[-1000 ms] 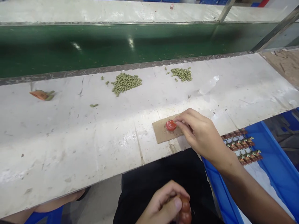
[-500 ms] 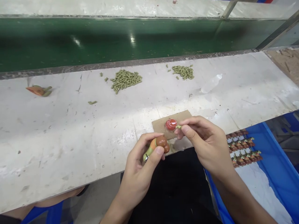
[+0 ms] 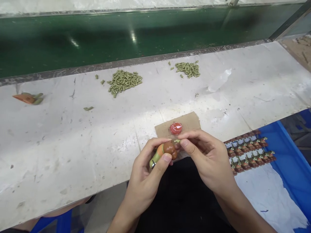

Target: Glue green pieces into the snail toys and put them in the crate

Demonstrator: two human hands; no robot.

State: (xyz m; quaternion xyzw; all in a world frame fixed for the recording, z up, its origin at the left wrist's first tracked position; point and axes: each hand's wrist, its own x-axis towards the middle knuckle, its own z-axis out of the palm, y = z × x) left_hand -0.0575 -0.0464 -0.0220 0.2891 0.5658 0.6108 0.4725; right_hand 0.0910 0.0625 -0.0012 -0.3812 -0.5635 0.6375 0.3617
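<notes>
Your long white worktop [image 3: 73,139], scuffed and paint-flecked, cut off at both sides; behind it, a smooth green belt [image 3: 97,38], ends out of view. At your right, a blue plastic crate [image 3: 288,152], partly hidden by your arm, with a crumpled white sheet [image 3: 267,197] and rows of small painted figures [image 3: 250,158], details too small to read. Your left hand [image 3: 145,174], clamped around a figurine; your right hand [image 3: 209,158], thumb and finger pinched together on a green bit. One corrugated cardboard piece [image 3: 190,121], lower edge covered by your hands. Two heaps of matte green pellets, the larger [image 3: 123,82] left of the smaller [image 3: 188,69]; one translucent bottle [image 3: 220,81], lying tilted. The glossy rounded figurine [image 3: 169,149], brown, orange and green, held just before the cardboard, partly under your fingers. One wet-looking red blob [image 3: 175,128] on the cardboard. Smallest, the green bit [image 3: 177,141], beside the figurine's brown end; whether they touch, you cannot tell.
</notes>
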